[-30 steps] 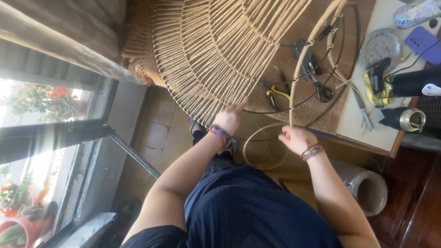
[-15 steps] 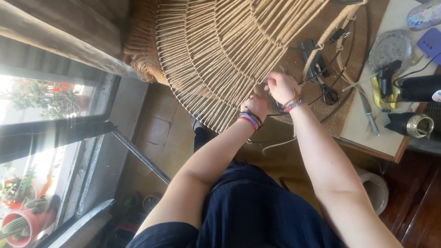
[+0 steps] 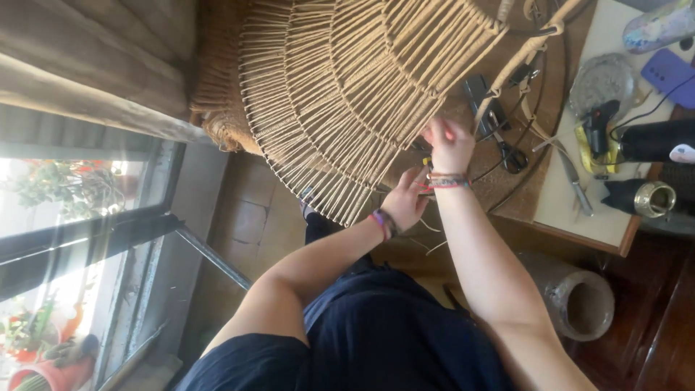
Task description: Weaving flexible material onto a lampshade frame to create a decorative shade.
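Observation:
A large fan-shaped woven piece of pale rattan cane (image 3: pixel 340 94) fills the upper middle of the head view. My left hand (image 3: pixel 404 203) rests against its lower right edge, fingers curled on the strands. My right hand (image 3: pixel 449 145) is just above it, fingers pinched on a cane strand at the weave's edge. Both wrists wear coloured bracelets. A thin loose strand trails below the hands. What the fingertips grip exactly is partly hidden by the weave.
A table (image 3: pixel 579 217) at right carries black scissors (image 3: pixel 507 148), a glue gun (image 3: pixel 597 123), a dark bottle (image 3: pixel 655 141), a brass-rimmed can (image 3: pixel 644 197) and a purple case (image 3: pixel 670 72). A grey cylinder pot (image 3: pixel 579 297) stands on the floor. A window (image 3: pixel 79 210) is at left.
My right hand has risen from low by the table to the weave's edge, pulling the long cane strand up with it. My left hand has followed to the right along the weave's edge.

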